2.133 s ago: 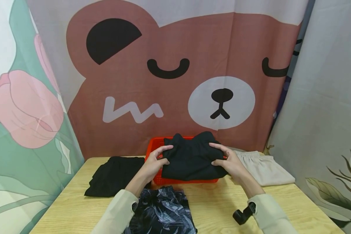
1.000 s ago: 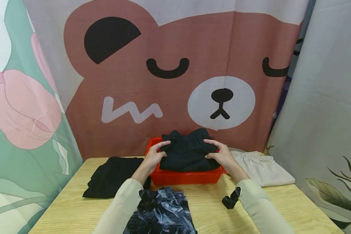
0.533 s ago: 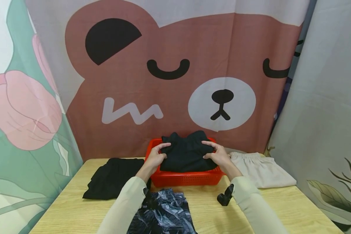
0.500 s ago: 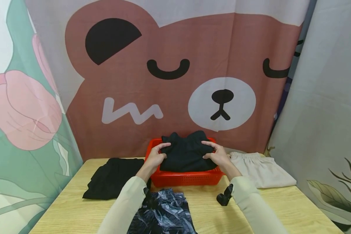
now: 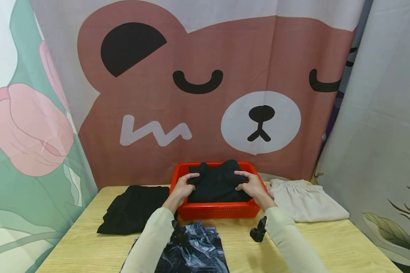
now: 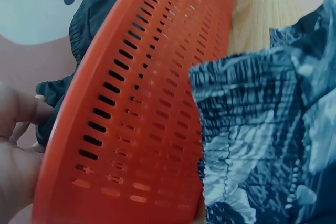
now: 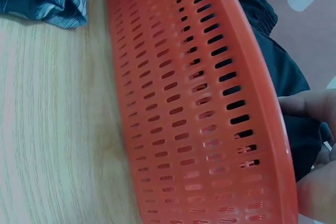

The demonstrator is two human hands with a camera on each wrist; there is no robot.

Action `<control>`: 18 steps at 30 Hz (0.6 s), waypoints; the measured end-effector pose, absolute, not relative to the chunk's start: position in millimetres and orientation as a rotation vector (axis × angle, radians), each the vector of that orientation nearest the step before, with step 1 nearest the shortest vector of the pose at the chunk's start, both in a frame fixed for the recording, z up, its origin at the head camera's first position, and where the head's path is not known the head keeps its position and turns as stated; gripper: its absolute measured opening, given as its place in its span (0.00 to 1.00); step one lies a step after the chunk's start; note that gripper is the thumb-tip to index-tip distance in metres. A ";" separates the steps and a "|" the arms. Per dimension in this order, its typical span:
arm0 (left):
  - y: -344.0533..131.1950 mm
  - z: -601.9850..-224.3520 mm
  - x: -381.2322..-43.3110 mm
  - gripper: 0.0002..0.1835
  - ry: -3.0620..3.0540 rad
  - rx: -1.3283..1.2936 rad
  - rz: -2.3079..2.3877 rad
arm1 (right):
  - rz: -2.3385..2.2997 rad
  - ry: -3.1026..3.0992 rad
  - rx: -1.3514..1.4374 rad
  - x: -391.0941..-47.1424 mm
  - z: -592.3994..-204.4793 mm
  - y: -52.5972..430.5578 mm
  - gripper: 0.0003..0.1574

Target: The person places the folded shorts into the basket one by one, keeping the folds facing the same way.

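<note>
Folded dark pants with a gathered elastic waistband lie partly inside a red slotted plastic basket. At their left side my left hand pinches the cloth between thumb and fingers. My right hand grips the opposite side the same way. Both hands are over the basket, by its rim. In the left wrist view, the left hand reaches behind the basket's rim to the cloth. The right wrist view has the right hand against the fabric beyond the rim. The underside of the pants is hidden.
Another folded black garment lies left of the basket. A cream elastic-waist garment is to its right. In front lies a dark leaf-patterned garment, partly under the left forearm. A bear-print curtain hangs behind the wooden table.
Both hands have brought the dark pants toward me slightly and down into the basket, after lifting them a little over its rim. The grip of both hands stays the same.
</note>
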State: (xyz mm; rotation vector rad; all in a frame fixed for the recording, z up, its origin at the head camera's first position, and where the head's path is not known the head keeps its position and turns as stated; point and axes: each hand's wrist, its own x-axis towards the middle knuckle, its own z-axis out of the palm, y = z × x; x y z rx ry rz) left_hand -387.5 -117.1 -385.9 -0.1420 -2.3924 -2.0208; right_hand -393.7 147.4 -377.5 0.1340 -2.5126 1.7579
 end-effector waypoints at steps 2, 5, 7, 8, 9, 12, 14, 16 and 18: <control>-117.4 -386.9 -388.6 0.29 -2.421 -0.134 -2.000 | 1.712 -2.543 0.154 -393.7 -378.1 147.0 0.37; -118.0 -386.8 -389.7 0.30 -2.479 -0.146 -1.943 | 1.664 -2.572 0.195 -394.0 -378.9 146.2 0.36; -118.6 -386.4 -390.4 0.29 -2.535 -0.161 -1.881 | 1.602 -2.600 0.222 -394.4 -379.9 145.7 0.36; -118.8 -386.3 -390.9 0.29 -2.569 -0.169 -1.839 | 1.559 -2.616 0.237 -394.6 -380.6 145.3 0.35; -119.1 -386.5 -391.4 0.29 -2.602 -0.175 -1.804 | 1.526 -2.630 0.248 -394.9 -381.2 144.8 0.35; -119.9 -386.6 -393.3 0.28 -2.684 -0.191 -1.708 | 1.422 -2.657 0.257 -395.7 -383.3 142.9 0.34; -120.1 -386.6 -394.2 0.27 -2.712 -0.199 -1.670 | 1.405 -2.655 0.259 -397.2 -385.0 141.5 0.34; -119.7 -385.9 -394.7 0.27 -2.726 -0.203 -1.642 | 1.408 -2.648 0.254 -399.0 -387.1 140.5 0.34; -119.0 -385.7 -395.3 0.27 -2.741 -0.195 -1.616 | 1.397 -2.651 0.256 -400.4 -389.4 139.7 0.34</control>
